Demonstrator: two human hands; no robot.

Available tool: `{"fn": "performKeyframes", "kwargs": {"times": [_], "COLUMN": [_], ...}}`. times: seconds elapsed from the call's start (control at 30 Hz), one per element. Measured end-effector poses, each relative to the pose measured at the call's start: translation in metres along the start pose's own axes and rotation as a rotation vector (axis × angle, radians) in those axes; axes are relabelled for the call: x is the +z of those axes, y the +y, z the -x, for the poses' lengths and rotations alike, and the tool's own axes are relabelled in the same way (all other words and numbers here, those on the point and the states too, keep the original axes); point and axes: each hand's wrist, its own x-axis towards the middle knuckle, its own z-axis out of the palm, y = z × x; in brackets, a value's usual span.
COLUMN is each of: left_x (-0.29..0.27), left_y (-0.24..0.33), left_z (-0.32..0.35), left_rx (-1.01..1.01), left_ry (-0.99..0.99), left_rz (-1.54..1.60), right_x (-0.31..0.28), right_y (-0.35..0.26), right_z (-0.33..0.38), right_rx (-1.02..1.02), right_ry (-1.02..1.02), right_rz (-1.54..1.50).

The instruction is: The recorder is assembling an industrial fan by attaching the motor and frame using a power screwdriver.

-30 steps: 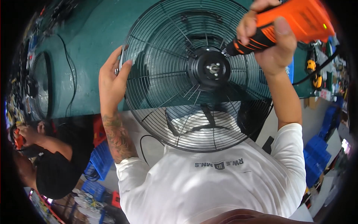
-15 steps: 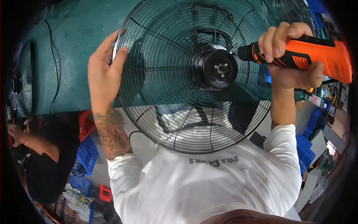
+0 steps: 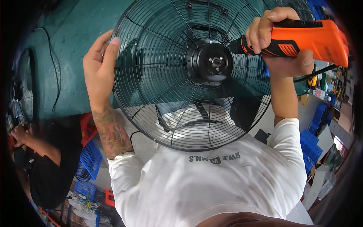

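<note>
A round black wire fan guard with a black motor at its centre is tilted up in front of me, partly over the green table. My left hand is closed on the guard's left rim, thumb on the near side. In my right hand is an orange and black power screwdriver, held level with its nose pointing left. That nose reaches the motor housing's right side, through or just in front of the wires. Whether its bit touches a screw cannot be made out.
The green table runs behind the fan, with a black cord and another round fan guard at left. A co-worker in black sits at lower left near blue crates. More blue crates stand at right.
The fan, both hands and the screwdriver have shifted slightly up and left in the picture. My grip on the rim and on the tool stays the same.
</note>
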Motion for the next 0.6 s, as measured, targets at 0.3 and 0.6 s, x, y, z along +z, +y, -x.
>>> {"fn": "performKeyframes", "kwargs": {"times": [0.3, 0.6], "left_x": [-0.029, 0.071], "left_y": [0.026, 0.068], "left_z": [0.015, 0.042], "left_rx": [-0.031, -0.136], "left_ry": [0.058, -0.517], "left_rz": [0.595, 0.431], "right_x": [-0.029, -0.024], "right_y": [-0.070, -0.114], "right_z": [0.000, 0.032], "right_rx": [-0.189, -0.167], "right_ry": [0.168, 0.211], "right_rz": [0.163, 0.043]}}
